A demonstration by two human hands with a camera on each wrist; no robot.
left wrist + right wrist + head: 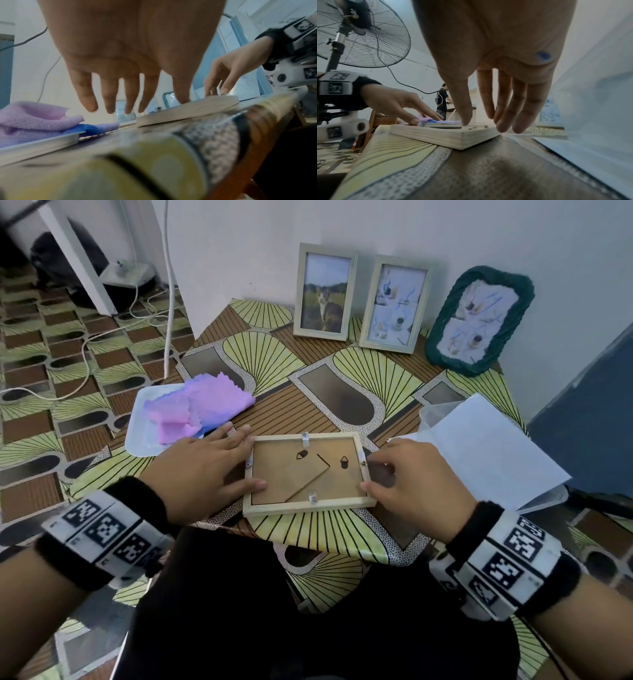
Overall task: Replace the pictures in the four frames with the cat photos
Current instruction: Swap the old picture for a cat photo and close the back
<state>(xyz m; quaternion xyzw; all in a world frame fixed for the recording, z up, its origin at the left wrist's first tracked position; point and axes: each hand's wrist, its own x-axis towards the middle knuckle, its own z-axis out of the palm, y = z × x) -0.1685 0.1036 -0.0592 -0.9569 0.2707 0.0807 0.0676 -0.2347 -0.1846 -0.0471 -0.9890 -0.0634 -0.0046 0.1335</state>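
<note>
face-down, the wooden frame (308, 474) lies between both grips, fingers straight, touching its sides.

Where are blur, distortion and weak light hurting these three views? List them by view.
Head: wide-angle bending at the edges, but the face-down frame is sharp and evenly lit. Left wrist: the table edge nearest the lens is a soft smear, the left hand slightly motion-blurred against a bright wall. Right wrist: the right hand is dim and backlit, and the white sheet is out of focus.

Pink cloth (205, 409) on (perhaps plastic) tray (137, 436)
</note>
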